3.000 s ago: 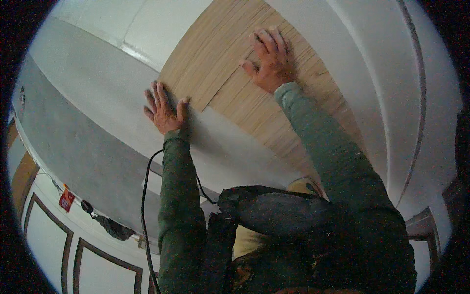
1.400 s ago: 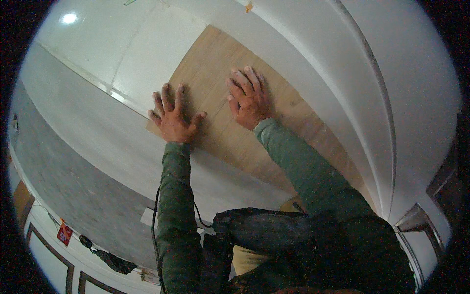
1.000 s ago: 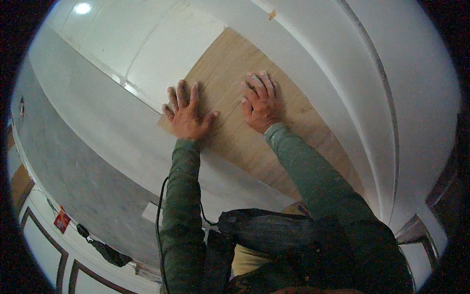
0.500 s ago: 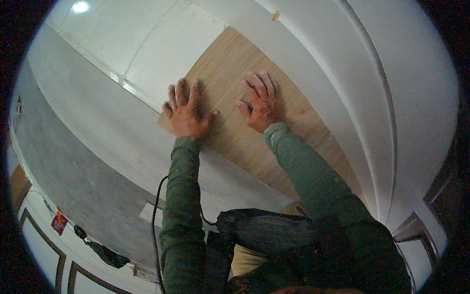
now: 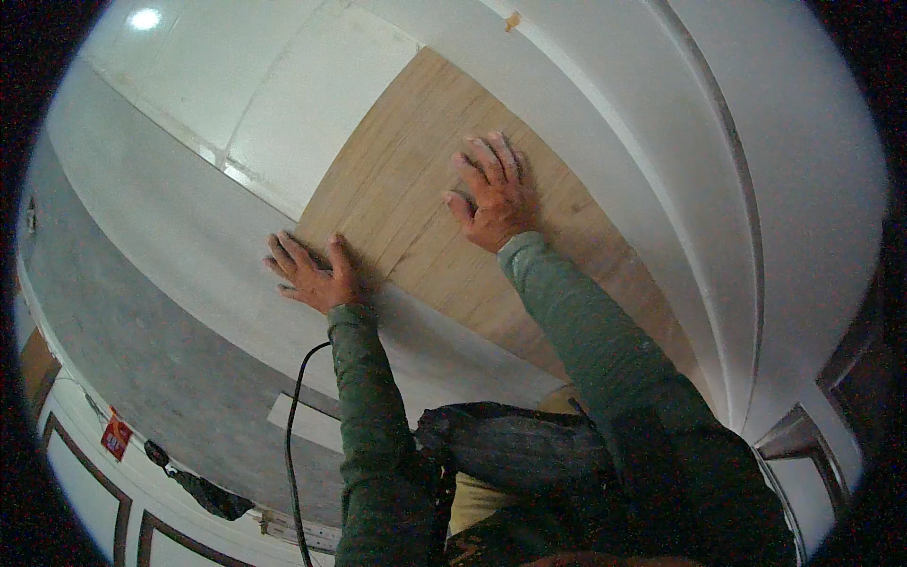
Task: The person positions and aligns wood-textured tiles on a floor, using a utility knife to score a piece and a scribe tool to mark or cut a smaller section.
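Wood-look floor planks lie in a strip between a pale underlay sheet on the left and a white wall base on the right. My right hand is spread palm down on the planks, fingers apart. My left hand lies at the planks' left edge with its fingers spread, partly over the underlay. Neither hand holds anything. Both wrists come out of green sleeves.
Beyond the planks are pale glossy floor tiles. A black cable runs beside my left arm. A grey floor strip, a red packet and a dark cloth-like thing lie to the left. A white stepped skirting borders the right.
My left hand has slid toward me and left, from on the planks to their left edge. My right hand stays on the planks, shifted slightly in view.
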Demonstrator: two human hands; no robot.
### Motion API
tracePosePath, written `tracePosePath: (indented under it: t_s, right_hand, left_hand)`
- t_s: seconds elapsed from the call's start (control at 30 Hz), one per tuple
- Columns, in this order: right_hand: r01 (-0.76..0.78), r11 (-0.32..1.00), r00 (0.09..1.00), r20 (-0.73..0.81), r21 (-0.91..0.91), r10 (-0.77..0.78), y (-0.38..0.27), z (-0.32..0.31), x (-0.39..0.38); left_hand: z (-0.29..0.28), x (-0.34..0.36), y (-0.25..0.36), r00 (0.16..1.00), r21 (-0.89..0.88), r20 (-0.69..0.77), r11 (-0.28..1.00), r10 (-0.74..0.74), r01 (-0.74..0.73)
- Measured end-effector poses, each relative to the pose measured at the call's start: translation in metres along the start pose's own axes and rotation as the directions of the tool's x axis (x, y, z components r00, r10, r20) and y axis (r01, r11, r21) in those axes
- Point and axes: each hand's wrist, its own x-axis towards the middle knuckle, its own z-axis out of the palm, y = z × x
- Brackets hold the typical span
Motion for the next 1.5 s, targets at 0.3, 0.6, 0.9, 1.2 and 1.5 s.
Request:
tracePosePath:
  t_s: [0.3,0.6,0.9,1.2,1.5]
  right_hand:
    - [-0.031,1.0,0.999,0.023,0.005,0.031,0.002,0.004,0.0]
    - [-0.014,1.0,1.0,-0.005,-0.009,0.014,0.001,0.009,0.001]
    - [-0.02,0.999,1.0,-0.024,0.032,0.021,0.0,0.011,0.0]
    - [0.0,1.0,0.999,-0.041,0.02,0.001,0.0,0.011,0.0]
    - [-0.005,1.0,0.999,-0.04,0.009,0.006,0.001,0.014,0.0]
  left_hand:
    - [0.006,0.0,0.003,1.0,-0.001,0.01,1.0,-0.025,0.025]
    - [0.013,-0.005,-0.001,0.995,-0.016,-0.048,0.996,-0.084,0.083]
    - [0.013,-0.005,-0.005,0.997,-0.033,-0.024,0.997,-0.072,0.071]
    - [0.011,-0.005,-0.005,0.998,-0.068,-0.04,0.997,-0.043,0.04]
    - [0.01,-0.005,-0.004,0.999,-0.055,-0.043,0.998,-0.031,0.029]
